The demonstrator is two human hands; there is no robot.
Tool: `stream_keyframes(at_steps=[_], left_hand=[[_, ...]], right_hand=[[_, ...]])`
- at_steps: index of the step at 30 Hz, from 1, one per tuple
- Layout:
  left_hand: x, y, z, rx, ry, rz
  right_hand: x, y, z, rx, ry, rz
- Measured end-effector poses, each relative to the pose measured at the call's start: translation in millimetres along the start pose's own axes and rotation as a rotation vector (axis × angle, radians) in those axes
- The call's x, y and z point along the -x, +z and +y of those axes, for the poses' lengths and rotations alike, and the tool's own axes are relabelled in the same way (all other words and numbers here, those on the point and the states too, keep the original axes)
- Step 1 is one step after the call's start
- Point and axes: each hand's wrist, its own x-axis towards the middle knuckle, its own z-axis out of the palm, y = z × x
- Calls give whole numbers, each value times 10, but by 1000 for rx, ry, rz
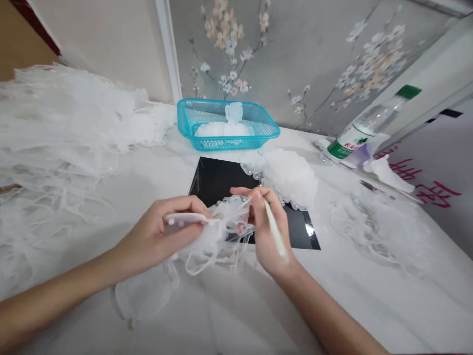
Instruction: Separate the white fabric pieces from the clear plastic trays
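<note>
My left hand (173, 229) is closed on a thin, translucent white rubbery piece (185, 219) with small round bumps along its edge. My right hand (271, 229) grips a slim pale-handled tool (274, 229); its working tip is hidden by my fingers. Between the hands bunches a tangle of clear, stringy trimmings (225, 222), stretched toward my right fingertips. Under them lies a glossy black board (214, 175). A pile of white frosted pieces (290, 177) rests on the board's far right part. Below my left hand, another translucent piece (148, 291) lies on the table.
Heaped translucent sheets and strands (81, 113) cover the table's left side. A blue basket (229, 144) with white pieces stands at the back. To the right are a green-capped bottle (351, 138), a small dark tool (367, 185) and loose clear scraps (384, 229).
</note>
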Motion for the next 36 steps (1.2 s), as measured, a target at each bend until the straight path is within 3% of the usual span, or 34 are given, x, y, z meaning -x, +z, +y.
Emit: stream_keyframes(at_steps=[3,6,19,22,27,29,33,36], left_hand=[[-21,-46,-72,228,-134,94],[-43,-79,-113,397,-223,110],[-130,-125,-48,399,-196,205],[-147,-137,-39,389,-195,181],[-166,-66,-34,319,-222,-18],[-170,-39,-63,288,-252,19],[-189,-66,-122,292,-221,205],[-205,-98,-120,366,-266,175]], right_hand=[[-71,-75,-10,-131,70,-23],[-82,-109,-19,-83,71,-66],[3,-68,-58,423,-141,-503],[3,-69,-13,477,-236,-482],[-6,-71,17,468,-284,-367],[-15,-74,20,475,-276,-340],[-15,-75,-4,472,-236,-390],[-8,-69,-38,472,-219,-450]])
